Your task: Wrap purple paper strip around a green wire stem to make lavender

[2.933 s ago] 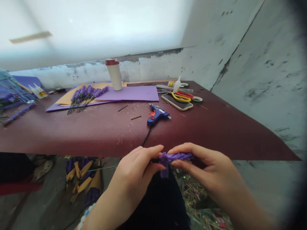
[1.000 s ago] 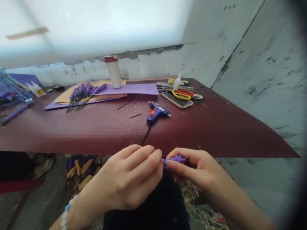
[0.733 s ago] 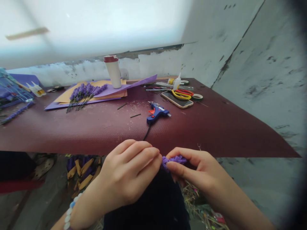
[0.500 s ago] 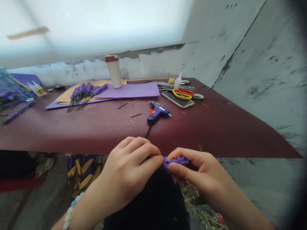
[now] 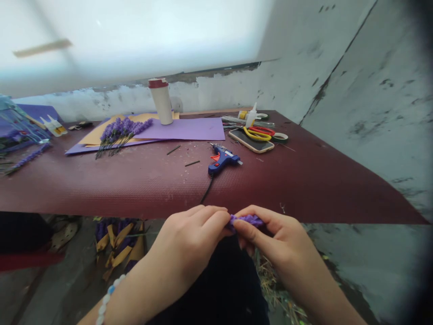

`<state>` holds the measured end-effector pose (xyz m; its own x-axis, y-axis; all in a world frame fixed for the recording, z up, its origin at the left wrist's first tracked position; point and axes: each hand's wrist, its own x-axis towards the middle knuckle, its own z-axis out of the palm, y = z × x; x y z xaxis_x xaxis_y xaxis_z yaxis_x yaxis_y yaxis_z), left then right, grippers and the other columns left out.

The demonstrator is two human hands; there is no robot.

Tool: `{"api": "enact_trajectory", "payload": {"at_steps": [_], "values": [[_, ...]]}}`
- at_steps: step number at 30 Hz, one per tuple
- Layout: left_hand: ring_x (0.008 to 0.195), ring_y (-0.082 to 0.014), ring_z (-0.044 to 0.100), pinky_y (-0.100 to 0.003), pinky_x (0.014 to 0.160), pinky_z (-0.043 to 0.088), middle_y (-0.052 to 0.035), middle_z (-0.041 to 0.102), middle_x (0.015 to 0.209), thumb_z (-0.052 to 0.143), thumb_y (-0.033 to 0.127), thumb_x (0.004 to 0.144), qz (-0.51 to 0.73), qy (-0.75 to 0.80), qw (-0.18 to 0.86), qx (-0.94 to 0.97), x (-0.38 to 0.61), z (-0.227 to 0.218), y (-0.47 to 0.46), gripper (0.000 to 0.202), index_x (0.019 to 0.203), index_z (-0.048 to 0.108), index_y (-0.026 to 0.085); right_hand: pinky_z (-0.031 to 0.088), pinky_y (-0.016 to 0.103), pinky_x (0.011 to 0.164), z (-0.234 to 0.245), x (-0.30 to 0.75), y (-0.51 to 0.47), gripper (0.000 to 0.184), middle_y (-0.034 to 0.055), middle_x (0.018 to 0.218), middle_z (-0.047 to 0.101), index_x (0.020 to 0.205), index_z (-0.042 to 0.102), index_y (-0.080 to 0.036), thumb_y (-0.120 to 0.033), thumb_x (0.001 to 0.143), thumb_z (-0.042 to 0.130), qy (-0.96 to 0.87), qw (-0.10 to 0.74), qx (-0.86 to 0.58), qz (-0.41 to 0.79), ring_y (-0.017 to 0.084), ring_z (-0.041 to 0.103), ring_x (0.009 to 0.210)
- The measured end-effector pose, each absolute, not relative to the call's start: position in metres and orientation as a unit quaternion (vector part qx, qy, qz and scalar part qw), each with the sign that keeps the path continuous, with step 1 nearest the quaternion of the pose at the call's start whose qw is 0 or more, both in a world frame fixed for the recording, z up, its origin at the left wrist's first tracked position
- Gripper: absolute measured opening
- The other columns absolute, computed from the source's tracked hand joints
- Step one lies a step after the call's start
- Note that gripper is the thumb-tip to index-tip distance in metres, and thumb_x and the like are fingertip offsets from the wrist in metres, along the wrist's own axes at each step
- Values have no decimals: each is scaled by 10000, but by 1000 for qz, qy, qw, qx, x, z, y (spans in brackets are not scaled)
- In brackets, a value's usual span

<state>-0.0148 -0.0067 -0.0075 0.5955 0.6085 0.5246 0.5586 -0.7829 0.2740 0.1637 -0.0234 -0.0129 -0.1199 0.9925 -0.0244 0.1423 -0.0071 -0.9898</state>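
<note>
A purple artificial lavender flower (image 5: 252, 220) is held level between my two hands, above my dark-clothed lap and just in front of the table edge. My right hand (image 5: 274, 234) pinches the bloom between thumb and fingers. At the bloom's left end my left hand (image 5: 196, 234) is closed, its fingertips mostly turned away from view. A thin green line, perhaps the flower's stem, shows to the left of that wrist. Beyond my hands a blue hot glue gun (image 5: 221, 161) lies on the table, its cord running back toward me.
The dark red table (image 5: 321, 180) holds a bunch of purple flowers (image 5: 122, 128), purple paper (image 5: 192, 129), a lidded cup (image 5: 161, 101), a phone (image 5: 252, 141), scissors (image 5: 257, 134) and a glue bottle (image 5: 251, 116). Wrapped flowers (image 5: 118, 241) are below at left.
My left hand has turned and its fingers have closed down nearer the bloom. My right thumb has shifted slightly left along the bloom. A thin green line now shows beside my left wrist.
</note>
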Motion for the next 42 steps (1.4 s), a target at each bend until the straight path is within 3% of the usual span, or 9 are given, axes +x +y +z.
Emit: {"api": "enact_trajectory", "payload": {"at_steps": [7,12,16,23,27,30,34,38,42], "values": [[613,-134,730,-211,584,563,-15,768,752,430,206,1060,404,300,-17,864,-11,-13,-10,231,967,633,150,497,229,608,-8,170,-33,348,-5,665,638,755,665,-230,-437,974,492,-623,429,-479,445,139,598,635],[627,-138,730,-210,600,563,-24,767,769,459,191,1048,389,296,-12,872,-14,-13,-11,181,1009,631,149,507,231,631,-6,173,-35,238,-12,729,673,881,701,-245,-419,948,554,-633,402,-498,435,148,623,680],[603,-131,708,-200,562,553,-33,743,745,447,149,1032,367,299,-43,880,-15,-12,-12,199,1017,645,143,494,230,594,-5,173,-32,242,-9,679,658,803,695,-237,-360,942,540,-658,398,-496,404,145,611,630],[675,-155,723,-235,559,572,-103,784,932,329,105,1040,313,287,-184,886,-12,-4,-12,310,1104,631,84,452,233,539,-7,168,-30,277,-16,618,617,719,624,-227,-341,945,511,-666,395,-522,357,137,564,559],[674,-167,708,-264,555,549,-111,770,918,331,82,1034,301,277,-193,892,-13,-5,-11,298,1113,617,50,449,228,540,-7,166,-31,277,-20,624,623,704,601,-230,-327,947,510,-669,404,-520,344,133,573,562],[649,-151,678,-246,552,519,-65,738,836,371,102,1031,304,295,-121,898,-14,-5,-10,280,990,647,119,450,219,536,-7,167,-31,228,-29,631,628,759,631,-240,-296,949,517,-681,412,-511,324,128,577,563],[603,-126,629,-214,549,480,-10,677,730,496,170,1002,282,338,63,896,-14,1,-6,242,827,663,167,457,208,533,-9,170,-31,206,-34,644,644,790,626,-248,-242,951,497,-714,404,-494,290,118,599,562],[618,-112,605,-191,579,461,17,658,714,627,117,923,246,358,225,872,-15,12,1,147,795,685,160,474,235,548,-12,172,-27,205,-4,685,684,797,610,-243,-186,931,465,-757,381,-474,238,137,636,586],[580,-102,554,-186,557,424,44,622,655,638,121,913,216,370,340,837,-17,13,10,137,792,690,155,480,246,584,-16,174,-21,198,7,716,680,821,612,-234,-184,941,463,-778,367,-459,221,145,638,625]]}}
